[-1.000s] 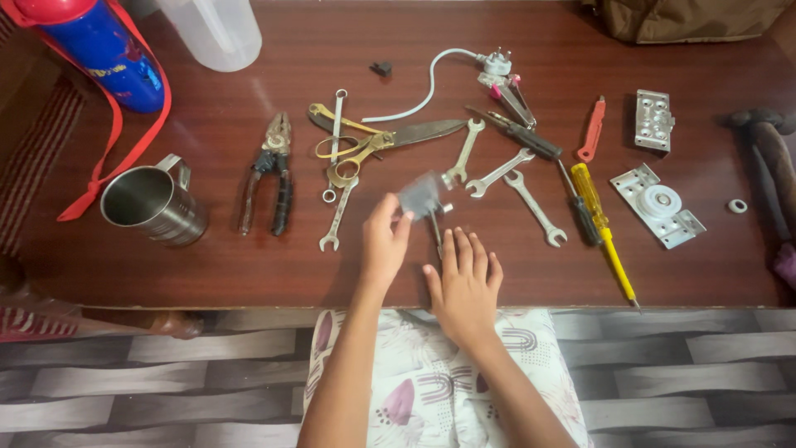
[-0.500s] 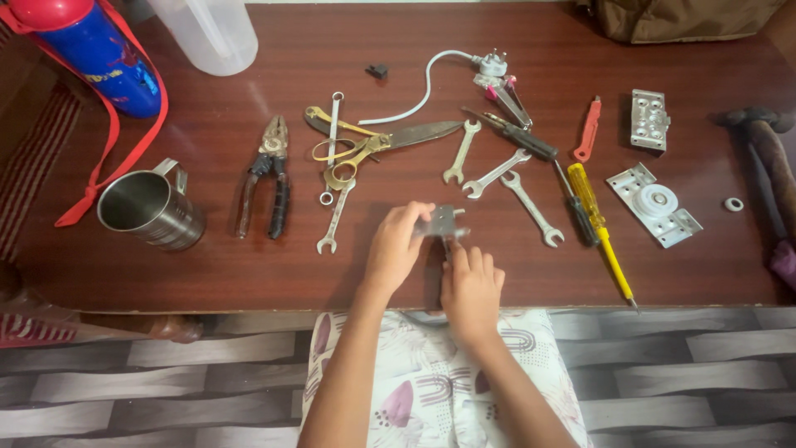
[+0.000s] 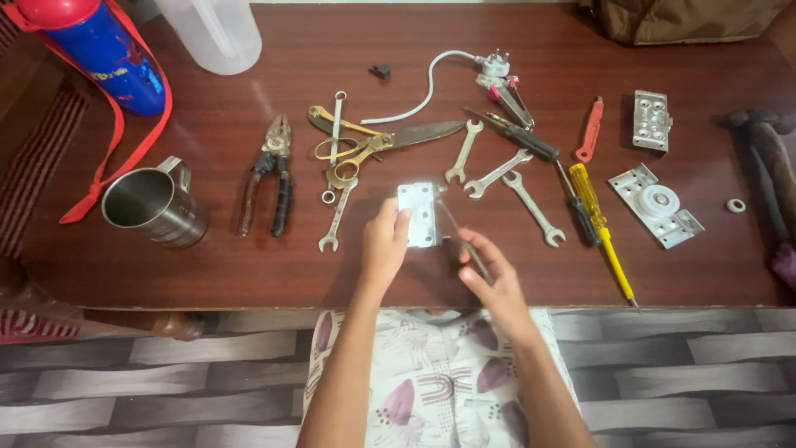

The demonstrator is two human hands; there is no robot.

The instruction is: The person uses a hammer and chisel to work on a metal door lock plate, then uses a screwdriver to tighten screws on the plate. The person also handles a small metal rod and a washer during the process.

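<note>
My left hand (image 3: 384, 245) holds a flat silver metal hinge plate (image 3: 418, 213) by its lower left edge, just above the dark wooden table (image 3: 249, 265). My right hand (image 3: 489, 275) pinches a thin dark tool (image 3: 463, 241), a slim screwdriver or rod, whose tip points up toward the plate's right edge. Both hands are near the table's front edge, below a row of wrenches.
Spanners (image 3: 506, 172), scissors (image 3: 373, 148), pliers (image 3: 274, 174), a yellow screwdriver (image 3: 601, 228) and metal brackets (image 3: 655, 203) lie across the table. A steel mug (image 3: 153, 207) and blue bottle (image 3: 108, 50) stand at left, a hammer (image 3: 767, 158) at right.
The hinge plate has turned from edge-on to flat and facing up in my left hand. My right hand has closed on the thin tool and drawn back to the right.
</note>
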